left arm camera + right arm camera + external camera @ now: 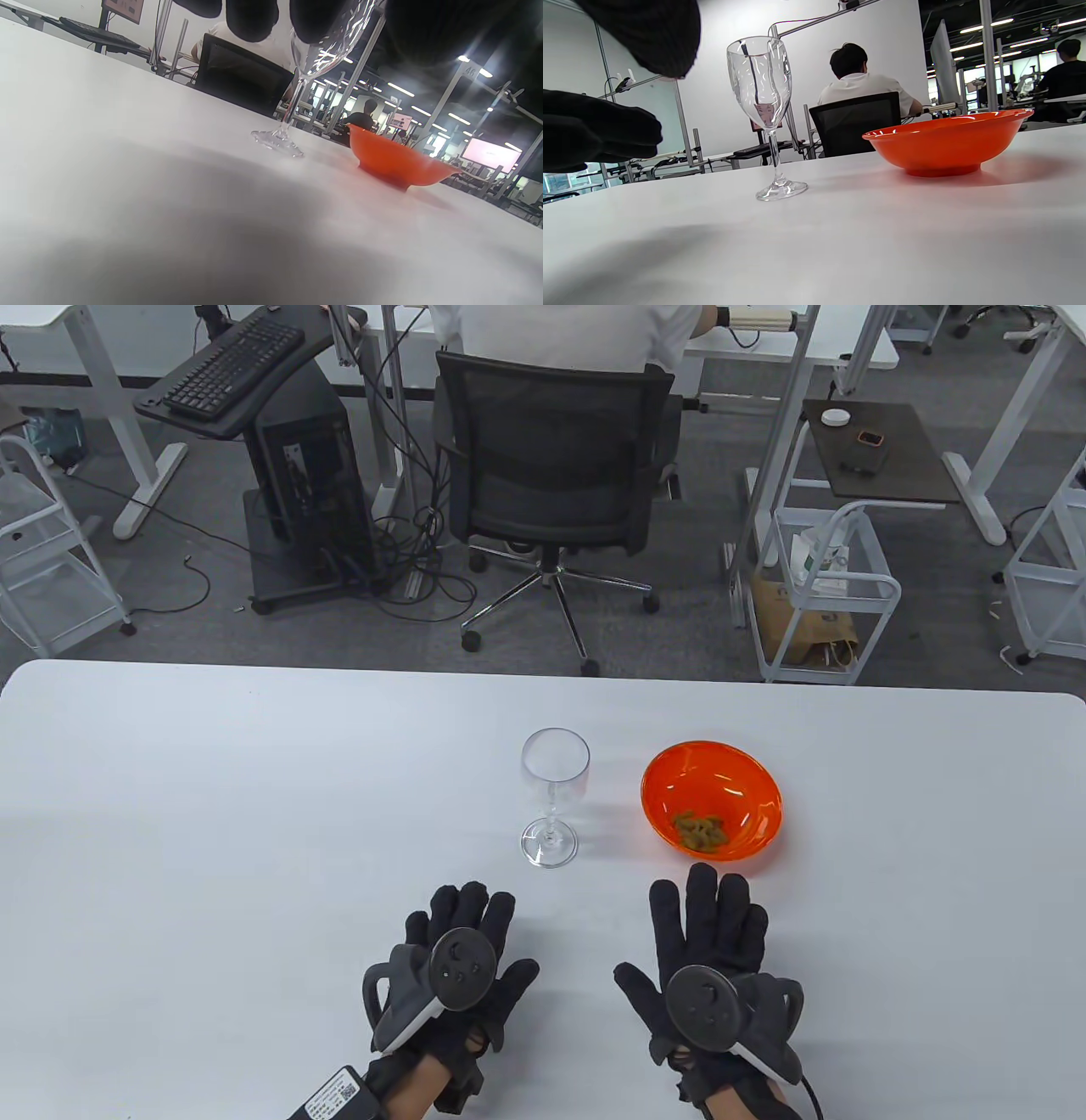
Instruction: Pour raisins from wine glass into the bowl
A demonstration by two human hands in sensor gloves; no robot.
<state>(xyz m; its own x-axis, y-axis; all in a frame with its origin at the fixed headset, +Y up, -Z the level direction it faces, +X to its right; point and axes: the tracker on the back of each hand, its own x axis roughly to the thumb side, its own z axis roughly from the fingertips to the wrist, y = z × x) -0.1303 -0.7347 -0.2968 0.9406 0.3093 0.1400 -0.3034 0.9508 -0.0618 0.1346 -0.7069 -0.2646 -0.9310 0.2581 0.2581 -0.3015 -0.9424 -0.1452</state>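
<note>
A clear wine glass stands upright and empty near the middle of the white table. It also shows in the left wrist view and the right wrist view. An orange bowl stands to its right with a small heap of raisins inside; it shows in the left wrist view and the right wrist view. My left hand lies flat on the table, fingers spread, below the glass. My right hand lies flat below the bowl. Both hold nothing.
Beyond the table's far edge stand a black office chair with a seated person, a computer stand with a keyboard, and a white wire cart. The table spreads bare white to the left and right of the glass and bowl.
</note>
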